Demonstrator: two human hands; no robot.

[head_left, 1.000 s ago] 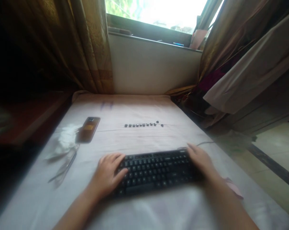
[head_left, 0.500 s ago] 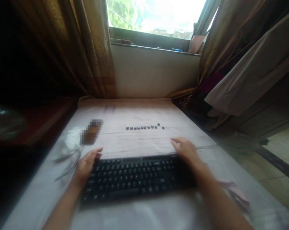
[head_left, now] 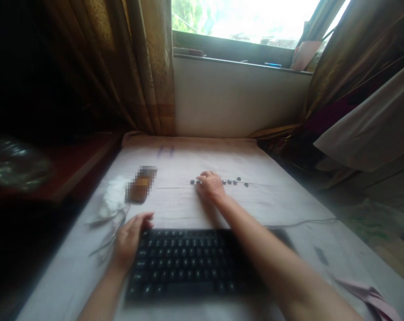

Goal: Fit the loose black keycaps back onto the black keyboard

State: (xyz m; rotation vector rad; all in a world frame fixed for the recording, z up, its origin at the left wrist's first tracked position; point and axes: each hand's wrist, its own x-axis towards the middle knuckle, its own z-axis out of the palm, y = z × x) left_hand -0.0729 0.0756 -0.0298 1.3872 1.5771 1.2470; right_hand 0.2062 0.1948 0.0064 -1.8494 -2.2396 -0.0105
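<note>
In the head view, your right hand [head_left: 211, 183] reaches across the keyboard [head_left: 182, 257], fingers bent down over a row of small dark pieces [head_left: 234, 182]; you can't tell whether that grip is together. Your left hand [head_left: 130, 238] lies at the keyboard's left edge, fingers bent inward, its grip unclear. Keyboard and row both run left–right on the white cloth [head_left: 175, 214], space bar nearest you.

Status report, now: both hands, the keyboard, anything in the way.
Left hand at left end of keyboard. Right hand at row of small dark pieces, grip unclear. Right forearm crosses above keyboard, hiding part of it.
</note>
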